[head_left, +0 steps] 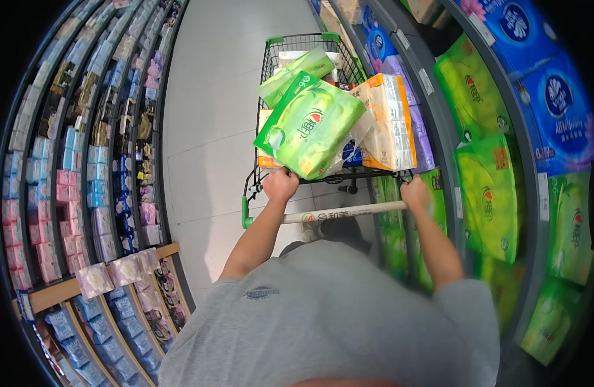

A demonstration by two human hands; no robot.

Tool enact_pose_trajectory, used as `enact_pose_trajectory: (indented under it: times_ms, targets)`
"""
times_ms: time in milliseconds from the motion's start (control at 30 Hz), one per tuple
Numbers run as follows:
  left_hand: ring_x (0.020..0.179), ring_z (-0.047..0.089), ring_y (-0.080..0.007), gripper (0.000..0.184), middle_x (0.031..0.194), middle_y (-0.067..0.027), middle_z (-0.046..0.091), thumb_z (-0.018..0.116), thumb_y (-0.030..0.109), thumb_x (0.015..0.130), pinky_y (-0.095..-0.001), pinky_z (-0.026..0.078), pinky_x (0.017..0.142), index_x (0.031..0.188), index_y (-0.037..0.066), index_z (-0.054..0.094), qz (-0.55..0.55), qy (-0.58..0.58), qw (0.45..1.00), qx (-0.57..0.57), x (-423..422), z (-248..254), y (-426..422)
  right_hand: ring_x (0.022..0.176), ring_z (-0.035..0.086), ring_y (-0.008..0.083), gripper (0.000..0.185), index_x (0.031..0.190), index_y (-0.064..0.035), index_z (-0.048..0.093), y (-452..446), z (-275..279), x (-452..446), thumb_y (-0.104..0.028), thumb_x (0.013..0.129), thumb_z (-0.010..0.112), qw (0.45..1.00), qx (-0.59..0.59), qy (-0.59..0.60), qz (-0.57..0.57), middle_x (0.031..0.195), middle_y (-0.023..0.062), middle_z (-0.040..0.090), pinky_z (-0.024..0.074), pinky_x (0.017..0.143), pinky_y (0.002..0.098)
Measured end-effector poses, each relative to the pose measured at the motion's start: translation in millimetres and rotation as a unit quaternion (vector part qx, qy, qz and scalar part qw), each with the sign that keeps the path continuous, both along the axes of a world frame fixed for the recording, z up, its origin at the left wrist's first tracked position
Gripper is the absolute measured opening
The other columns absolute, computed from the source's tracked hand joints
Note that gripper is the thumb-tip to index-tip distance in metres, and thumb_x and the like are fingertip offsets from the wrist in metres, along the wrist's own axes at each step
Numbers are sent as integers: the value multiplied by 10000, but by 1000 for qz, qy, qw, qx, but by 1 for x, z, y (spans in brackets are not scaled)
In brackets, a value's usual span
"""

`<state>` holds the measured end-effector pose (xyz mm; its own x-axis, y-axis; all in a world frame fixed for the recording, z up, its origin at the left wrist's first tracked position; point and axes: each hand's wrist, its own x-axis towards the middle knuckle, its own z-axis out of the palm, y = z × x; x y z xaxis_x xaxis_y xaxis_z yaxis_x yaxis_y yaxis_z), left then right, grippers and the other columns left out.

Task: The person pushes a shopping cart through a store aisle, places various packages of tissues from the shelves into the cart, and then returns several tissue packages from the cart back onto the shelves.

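A shopping cart with a pale handlebar and green corner pieces stands in front of me. My left hand is closed on the cart's near frame, just beyond the handlebar and against the lower edge of a green tissue pack. At the handlebar's right end, my right hand is closed around the cart frame; its fingers are partly hidden. The green pack lies tilted on top of the load. Behind it rests another green pack, and to its right stands an orange-and-white tissue pack.
Shelves of small tissue packets line the left side. On the right, shelves hold large green tissue packs and blue packs, close beside the cart. A tiled floor runs along the aisle between them.
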<state>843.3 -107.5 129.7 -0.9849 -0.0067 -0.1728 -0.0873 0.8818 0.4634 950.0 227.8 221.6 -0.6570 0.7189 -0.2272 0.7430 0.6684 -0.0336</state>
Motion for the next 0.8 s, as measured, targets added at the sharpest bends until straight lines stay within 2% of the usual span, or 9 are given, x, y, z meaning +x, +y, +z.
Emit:
enact_pose_trajectory:
  times_ms: [233, 333, 433, 500, 633, 800]
  targets:
    - [665, 649, -338, 256, 702, -176, 658, 526, 283, 732, -435, 509, 636, 765, 97, 698, 15, -9, 1000, 2, -16, -5, 10, 878, 628, 425, 290, 908, 45, 628, 20, -10, -31, -207, 767, 601, 1000, -21, -4, 14, 920, 280, 642, 502, 782, 482]
    - [683, 649, -336, 263, 719, -171, 661, 526, 300, 747, -440, 503, 643, 824, 110, 691, 6, -32, 999, -19, -22, -11, 12, 871, 625, 434, 282, 889, 44, 640, 31, -25, -36, -198, 749, 604, 999, -38, 7, 13, 907, 286, 639, 501, 781, 485]
    - [687, 649, -337, 265, 722, -168, 662, 530, 314, 754, -444, 498, 643, 845, 123, 690, 9, -19, 1000, -23, -27, -15, 16, 890, 624, 428, 292, 905, 36, 644, 37, -27, -44, -196, 733, 608, 997, -79, -4, -6, 927, 283, 640, 499, 792, 482]
    - [690, 647, -343, 277, 727, -166, 663, 534, 332, 757, -446, 495, 643, 872, 134, 689, 11, 3, 999, -34, -29, -25, 15, 923, 631, 412, 325, 930, 10, 663, 42, -48, -45, -248, 737, 629, 998, -66, 4, -18, 972, 256, 651, 503, 810, 467]
    - [692, 645, -350, 306, 730, -170, 662, 546, 365, 754, -452, 492, 648, 869, 124, 695, 4, 0, 999, -41, -37, -44, 12, 947, 626, 405, 327, 933, 8, 657, 39, -42, -50, -255, 740, 630, 991, -124, 8, -47, 982, 251, 652, 497, 831, 465]
    - [707, 643, -360, 324, 743, -185, 658, 548, 369, 752, -460, 488, 665, 853, 99, 696, 2, -29, 998, -50, -46, -37, 14, 944, 630, 399, 339, 927, 25, 658, 37, -42, -57, -259, 744, 633, 989, -137, 22, -46, 974, 252, 654, 490, 845, 461]
